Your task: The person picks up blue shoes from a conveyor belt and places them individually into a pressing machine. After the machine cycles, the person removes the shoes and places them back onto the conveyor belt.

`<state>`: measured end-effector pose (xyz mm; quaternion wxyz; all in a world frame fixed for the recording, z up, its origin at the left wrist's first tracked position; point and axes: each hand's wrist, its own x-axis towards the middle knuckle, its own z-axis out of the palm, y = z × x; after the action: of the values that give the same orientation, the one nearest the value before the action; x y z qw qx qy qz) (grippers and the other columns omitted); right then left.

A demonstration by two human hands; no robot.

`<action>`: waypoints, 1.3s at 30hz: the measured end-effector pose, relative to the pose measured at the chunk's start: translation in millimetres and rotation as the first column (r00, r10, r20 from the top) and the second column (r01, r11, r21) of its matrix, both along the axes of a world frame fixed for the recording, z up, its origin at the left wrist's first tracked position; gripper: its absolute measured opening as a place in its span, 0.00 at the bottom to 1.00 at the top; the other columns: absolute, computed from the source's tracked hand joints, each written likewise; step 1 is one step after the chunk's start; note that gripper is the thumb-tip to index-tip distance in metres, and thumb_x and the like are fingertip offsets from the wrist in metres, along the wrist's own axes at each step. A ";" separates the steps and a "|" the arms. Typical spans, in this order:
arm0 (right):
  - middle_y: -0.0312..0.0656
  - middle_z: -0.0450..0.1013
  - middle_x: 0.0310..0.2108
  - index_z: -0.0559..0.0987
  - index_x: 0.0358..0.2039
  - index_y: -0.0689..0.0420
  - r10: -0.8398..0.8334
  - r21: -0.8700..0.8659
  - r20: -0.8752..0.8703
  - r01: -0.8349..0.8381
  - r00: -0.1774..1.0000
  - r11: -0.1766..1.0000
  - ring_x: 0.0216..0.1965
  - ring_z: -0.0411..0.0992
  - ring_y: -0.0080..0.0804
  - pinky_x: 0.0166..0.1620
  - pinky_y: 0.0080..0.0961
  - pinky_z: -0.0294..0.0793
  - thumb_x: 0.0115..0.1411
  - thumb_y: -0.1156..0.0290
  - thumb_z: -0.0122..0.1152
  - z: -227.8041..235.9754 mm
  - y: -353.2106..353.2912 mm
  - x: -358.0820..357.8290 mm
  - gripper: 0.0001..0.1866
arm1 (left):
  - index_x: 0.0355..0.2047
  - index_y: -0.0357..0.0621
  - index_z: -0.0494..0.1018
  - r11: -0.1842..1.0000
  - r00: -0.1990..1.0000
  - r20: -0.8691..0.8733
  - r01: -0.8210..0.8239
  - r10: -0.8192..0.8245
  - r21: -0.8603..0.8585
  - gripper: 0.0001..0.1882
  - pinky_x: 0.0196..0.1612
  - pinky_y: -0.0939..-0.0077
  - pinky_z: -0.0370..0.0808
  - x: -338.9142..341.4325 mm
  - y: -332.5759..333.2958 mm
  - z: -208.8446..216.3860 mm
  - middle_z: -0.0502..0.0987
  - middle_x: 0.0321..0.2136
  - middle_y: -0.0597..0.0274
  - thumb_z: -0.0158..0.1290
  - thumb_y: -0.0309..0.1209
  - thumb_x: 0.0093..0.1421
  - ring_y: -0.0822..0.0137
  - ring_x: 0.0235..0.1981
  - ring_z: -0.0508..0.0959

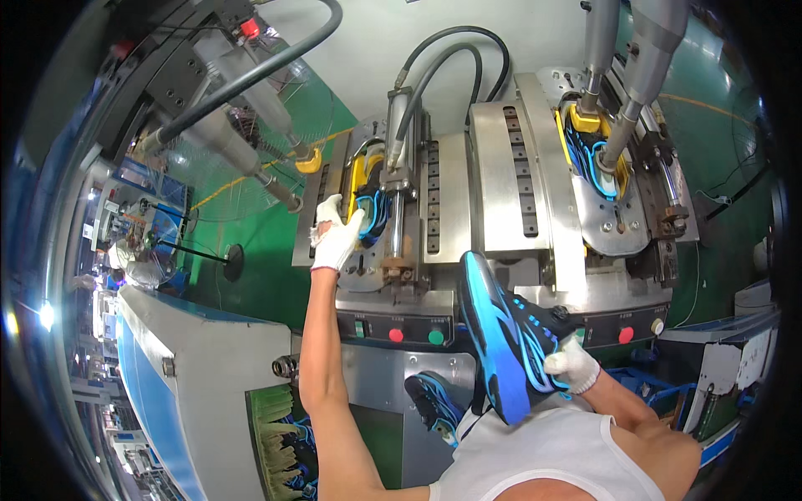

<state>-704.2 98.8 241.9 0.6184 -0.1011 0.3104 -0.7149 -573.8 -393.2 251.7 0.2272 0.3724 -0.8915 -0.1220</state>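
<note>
In a worn white glove, my left hand [336, 236] reaches to the left press station, fingers apart beside the black-and-blue shoe [373, 213] in its clamp. Whether the fingertips touch that shoe, I cannot tell. My right hand [573, 366], also gloved, is closed on the collar end of a black sneaker [493, 334] with bright blue sides and laces. That sneaker is held up before my chest, its toe pointing away and its sole side turned left. Another black-and-blue shoe [600, 159] sits in the right station, under two metal press rods [620, 134] with a yellow pad.
A steel machine bed [501, 184] spans the middle. Red and green buttons [436, 337] line its front panel. Raised press rods [280, 190] hang left of my left hand. One more shoe [436, 405] lies below the panel. A green-fringed opening [271, 442] at lower left holds several shoes.
</note>
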 end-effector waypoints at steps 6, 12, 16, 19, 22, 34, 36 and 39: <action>0.48 0.67 0.67 0.57 0.73 0.65 -0.178 -0.011 0.006 0.178 0.984 0.984 0.64 0.70 0.39 0.67 0.38 0.69 0.46 0.76 0.74 11.8 10.3 -15.5 0.55 | 0.60 0.38 0.67 0.965 0.965 0.099 -0.250 0.243 0.074 0.44 0.60 0.48 0.71 -72.0 -58.1 -101.8 0.76 0.54 0.38 0.67 0.53 0.52 0.38 0.58 0.75; 0.46 0.72 0.62 0.60 0.72 0.65 -0.236 0.125 -0.106 0.249 0.966 0.961 0.57 0.74 0.34 0.62 0.35 0.74 0.49 0.83 0.69 -8.6 -3.7 -4.4 0.48 | 0.62 0.38 0.66 0.923 0.913 0.281 -0.348 0.296 0.161 0.49 0.60 0.50 0.73 -80.1 -77.4 -57.9 0.77 0.55 0.37 0.68 0.58 0.49 0.41 0.57 0.77; 0.44 0.77 0.54 0.65 0.70 0.62 -0.220 0.193 -0.062 0.228 0.973 0.954 0.49 0.79 0.32 0.53 0.33 0.82 0.51 0.83 0.67 15.2 -43.0 14.7 0.43 | 0.60 0.38 0.70 0.903 0.922 0.053 -0.386 0.383 0.189 0.44 0.58 0.53 0.74 -20.1 -31.7 15.0 0.78 0.53 0.40 0.69 0.52 0.50 0.44 0.55 0.79; 0.49 0.79 0.50 0.71 0.62 0.67 -0.218 0.184 -0.142 0.242 0.966 0.953 0.46 0.81 0.38 0.51 0.37 0.84 0.52 0.81 0.66 16.0 -79.1 24.5 0.35 | 0.55 0.37 0.72 0.926 0.922 -0.157 -0.322 0.354 0.195 0.37 0.53 0.59 0.77 50.7 34.9 56.8 0.81 0.46 0.45 0.71 0.43 0.50 0.54 0.48 0.82; 0.48 0.81 0.45 0.75 0.57 0.68 -0.102 0.230 -0.209 0.150 0.973 0.962 0.40 0.82 0.38 0.47 0.35 0.85 0.54 0.78 0.69 4.9 -149.5 29.6 0.28 | 0.53 0.37 0.72 0.947 0.882 -0.359 -0.243 0.307 0.212 0.32 0.50 0.66 0.77 144.5 91.1 45.3 0.80 0.43 0.49 0.71 0.33 0.49 0.62 0.44 0.81; 0.50 0.80 0.38 0.82 0.38 0.65 0.275 0.432 -0.877 0.397 0.394 0.810 0.39 0.80 0.41 0.44 0.40 0.80 0.45 0.76 0.73 -79.6 -518.6 -42.0 0.17 | 0.48 0.41 0.74 0.335 0.450 0.295 -0.868 0.843 0.367 0.32 0.50 0.56 0.77 372.3 335.1 -103.0 0.83 0.41 0.51 0.73 0.37 0.44 0.49 0.42 0.83; 0.47 0.82 0.41 0.84 0.41 0.61 0.384 0.468 -0.884 0.518 0.268 0.716 0.42 0.80 0.41 0.47 0.39 0.79 0.52 0.71 0.67 -113.0 -560.5 -21.1 0.16 | 0.49 0.42 0.75 0.260 0.345 0.340 -0.926 0.875 0.273 0.31 0.49 0.53 0.78 384.3 375.5 -120.6 0.84 0.42 0.50 0.71 0.42 0.47 0.46 0.41 0.83; 0.51 0.83 0.42 0.82 0.31 0.54 0.466 0.284 -0.868 0.602 -0.169 0.747 0.43 0.82 0.45 0.46 0.38 0.80 0.53 0.63 0.63 -134.3 -580.1 -13.8 0.09 | 0.53 0.47 0.76 0.098 0.237 0.506 -0.953 0.829 0.286 0.33 0.52 0.50 0.77 383.5 420.2 -148.4 0.82 0.46 0.48 0.71 0.49 0.50 0.44 0.45 0.82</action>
<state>-718.0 -481.3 107.7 0.0888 -0.3633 0.8959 -0.2398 -190.3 27.1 103.4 0.0379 0.8931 -0.4166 -0.1652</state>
